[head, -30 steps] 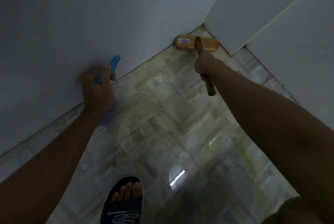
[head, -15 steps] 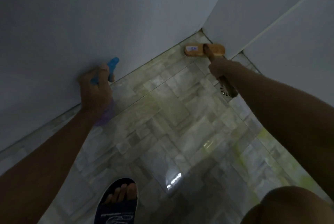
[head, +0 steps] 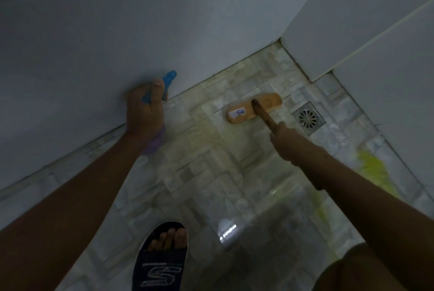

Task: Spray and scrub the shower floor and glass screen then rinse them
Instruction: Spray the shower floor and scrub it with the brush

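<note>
Gripping the spray bottle [head: 169, 79] (contents hidden) is the left hand [head: 144, 112]; right hand [head: 285, 140] grips the scrub brush [head: 270, 102].

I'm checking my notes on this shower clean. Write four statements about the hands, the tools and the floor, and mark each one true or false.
1. The right hand grips the handle of the wooden brush. True.
2. The wooden brush rests on top of the floor drain. False: it lies on the tiles beside the floor drain, apart from it.
3. The left hand holds a spray bottle with a blue nozzle. True.
4. The foot in view is bare. False: it wears a dark slipper.
</note>
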Available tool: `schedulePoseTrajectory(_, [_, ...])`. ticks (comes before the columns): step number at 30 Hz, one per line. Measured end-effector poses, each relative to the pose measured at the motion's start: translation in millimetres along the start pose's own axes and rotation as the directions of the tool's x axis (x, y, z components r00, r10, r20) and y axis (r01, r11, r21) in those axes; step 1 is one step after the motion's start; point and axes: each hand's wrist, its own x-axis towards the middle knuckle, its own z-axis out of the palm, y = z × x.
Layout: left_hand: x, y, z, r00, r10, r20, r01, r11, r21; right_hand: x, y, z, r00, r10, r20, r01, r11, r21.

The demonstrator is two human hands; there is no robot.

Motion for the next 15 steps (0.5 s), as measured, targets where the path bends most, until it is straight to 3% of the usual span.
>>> schedulePoseTrajectory(4, [-4.9, -2.4, -9.8, 0.999, -0.030, 0.015, 0.031, 0.998, -0.056, 30.6, -24.3, -15.8, 0.995, 0.049, -0.090, -0.052, 0.998, -0.037])
schedulePoseTrajectory(7, [-22.1, -3.5, -27.5, 0.998, 0.015, 0.054, -0.015, 1.000, 0.006, 37.6, -75.1, -3.5, 0.996, 0.035, -0.077, -0.041, 0.997, -0.071])
schedulePoseTrajectory(11, [-52.2, -3.7, -59.8, 0.998, 0.009, 0.063, -0.015, 0.994, 0.107, 2.3, -120.7, 44.3, 0.989, -0.148, 0.010, 0.148, 0.985, -0.088])
schedulePoseTrajectory(15, [-73.3, -5.6, -88.1, 0.994, 0.066, 0.085, -0.080, 0.981, 0.176, -36.6, -78.7, 81.8, 0.975, -0.224, 0.011, 0.224, 0.974, -0.030])
